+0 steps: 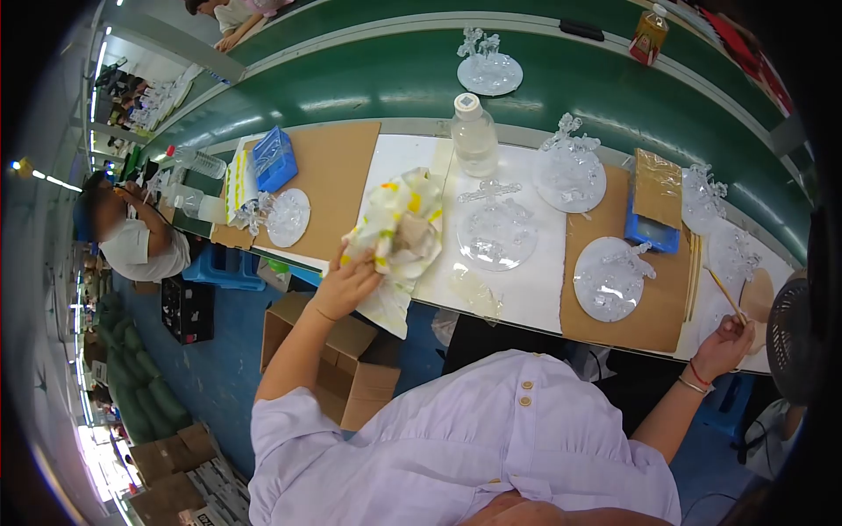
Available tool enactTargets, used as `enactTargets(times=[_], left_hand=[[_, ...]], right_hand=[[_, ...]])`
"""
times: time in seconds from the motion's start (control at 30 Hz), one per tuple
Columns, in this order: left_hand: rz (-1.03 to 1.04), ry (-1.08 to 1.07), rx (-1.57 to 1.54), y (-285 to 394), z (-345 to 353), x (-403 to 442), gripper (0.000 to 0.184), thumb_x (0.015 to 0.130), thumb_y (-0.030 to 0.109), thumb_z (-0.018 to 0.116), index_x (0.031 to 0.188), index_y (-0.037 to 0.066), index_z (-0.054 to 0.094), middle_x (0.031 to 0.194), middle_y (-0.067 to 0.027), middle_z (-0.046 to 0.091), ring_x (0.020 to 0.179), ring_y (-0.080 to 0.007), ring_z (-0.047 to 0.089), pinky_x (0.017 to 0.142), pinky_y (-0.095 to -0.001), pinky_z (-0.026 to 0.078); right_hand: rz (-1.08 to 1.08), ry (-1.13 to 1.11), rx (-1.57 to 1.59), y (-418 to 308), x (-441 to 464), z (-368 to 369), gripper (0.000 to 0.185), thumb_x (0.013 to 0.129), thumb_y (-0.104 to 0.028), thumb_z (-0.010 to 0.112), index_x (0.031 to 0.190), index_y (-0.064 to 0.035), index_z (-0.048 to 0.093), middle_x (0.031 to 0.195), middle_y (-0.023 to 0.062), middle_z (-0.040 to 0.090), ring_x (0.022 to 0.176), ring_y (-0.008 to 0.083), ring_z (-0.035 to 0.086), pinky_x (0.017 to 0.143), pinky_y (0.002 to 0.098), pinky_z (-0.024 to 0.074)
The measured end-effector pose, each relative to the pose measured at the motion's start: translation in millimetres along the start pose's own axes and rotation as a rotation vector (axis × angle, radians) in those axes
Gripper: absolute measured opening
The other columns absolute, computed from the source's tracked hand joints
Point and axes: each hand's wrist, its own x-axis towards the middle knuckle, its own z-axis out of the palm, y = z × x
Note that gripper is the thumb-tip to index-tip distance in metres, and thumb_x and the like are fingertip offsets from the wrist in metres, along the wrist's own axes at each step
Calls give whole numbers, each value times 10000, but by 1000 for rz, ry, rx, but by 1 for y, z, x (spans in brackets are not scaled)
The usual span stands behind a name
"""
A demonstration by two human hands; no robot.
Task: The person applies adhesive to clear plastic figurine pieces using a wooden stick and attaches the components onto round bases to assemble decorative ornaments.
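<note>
My left hand (353,279) is closed on the near left side of a crumpled white cloth with yellow and green patches (395,219). Part of the cloth hangs over the table's front edge. At the far right, my right hand (723,348) pinches a thin wooden stick (724,294) that points up and left; its tip is too small to make out. Between the hands lie round clear plastic pieces with small raised ornaments: one disc (497,235) beside the cloth, another disc (609,280) on cardboard nearer my right hand. A small clear puddle-like patch (474,290) shows near the front edge.
A clear bottle (474,140) stands behind the discs. Blue boxes (274,159) sit left and right. A black fan (789,333) is close by my right hand. Beyond runs a green conveyor (368,83). A person (145,237) sits at left; an open carton (338,368) stands below.
</note>
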Motion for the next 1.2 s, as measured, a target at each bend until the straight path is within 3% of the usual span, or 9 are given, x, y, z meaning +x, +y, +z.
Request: enactTargets(times=[0.07, 0.27, 0.37, 0.43, 0.57, 0.7, 0.83, 1.03, 1.2], left_hand=[[197, -172, -91, 9, -6, 7, 167, 779, 120, 574, 940, 115, 619, 971, -44, 589, 1126, -231, 533, 1056, -532, 321], [140, -244, -350, 32, 6, 58, 198, 787, 86, 535, 976, 82, 596, 1051, -58, 576, 1171, -273, 501, 996, -528, 344], [27, -434, -429, 26, -27, 76, 220, 686, -12, 593, 888, 73, 611, 911, -42, 624, 1136, -268, 536, 1093, -557, 240], [-144, -298, -708, 6, -59, 86, 168, 659, -10, 599, 794, 88, 619, 780, -22, 622, 1075, -278, 573, 1121, -567, 186], [-457, -149, -1039, -71, -94, 143, 150, 877, 215, 579, 874, 80, 644, 852, -51, 637, 915, -177, 600, 1057, -472, 325], [-338, -82, -678, -112, -56, 271, 305, 885, 279, 633, 1115, 79, 633, 1022, -99, 645, 1023, -234, 584, 931, -353, 457], [-197, -284, -450, -98, -21, 409, 418, 897, 318, 602, 1293, 193, 555, 1406, -125, 449, 1217, -296, 496, 1003, -395, 400], [-8, -841, 29, -72, 53, 531, 329, 826, 229, 632, 1150, 175, 662, 1185, -133, 627, 1076, -325, 589, 912, -392, 462], [-105, -547, 41, -79, 77, 537, 205, 731, 105, 614, 892, 119, 740, 895, -128, 695, 857, -305, 653, 790, -380, 512]], right_hand=[[2, 6, -1, -1, 1, 0, 220, 971, -172, 514, 836, -10, 577, 775, 73, 573, 653, 125, 454, 601, 245, 395], [14, -22, 82, -5, -4, 19, 224, 974, -164, 503, 837, 0, 565, 782, 75, 576, 620, 125, 431, 589, 248, 379], [-6, -60, 70, -10, -7, 27, 228, 980, -167, 491, 836, -2, 556, 780, 76, 572, 616, 119, 424, 580, 248, 367], [-34, -77, 50, -10, -6, 29, 231, 984, -171, 484, 836, -6, 551, 777, 75, 569, 618, 116, 423, 578, 248, 361], [-6, 5, 43, -7, -11, 40, 233, 995, -172, 459, 825, -24, 517, 746, 58, 513, 605, 110, 396, 570, 247, 345], [12, -29, 58, -13, -8, 37, 242, 1005, -172, 434, 798, -49, 459, 713, 41, 440, 607, 100, 364, 561, 246, 326], [-8, 8, 21, -17, -14, 34, 183, 1005, -185, 431, 881, -57, 474, 706, 17, 442, 588, 74, 331, 535, 221, 297], [-15, 64, 0, -21, -19, 17, 150, 997, -181, 452, 896, -74, 474, 713, 13, 448, 560, 65, 340, 512, 211, 307], [-144, 68, -261, -30, -24, 10, 163, 997, -187, 448, 897, -59, 437, 707, 45, 432, 555, 88, 336, 503, 217, 301]])
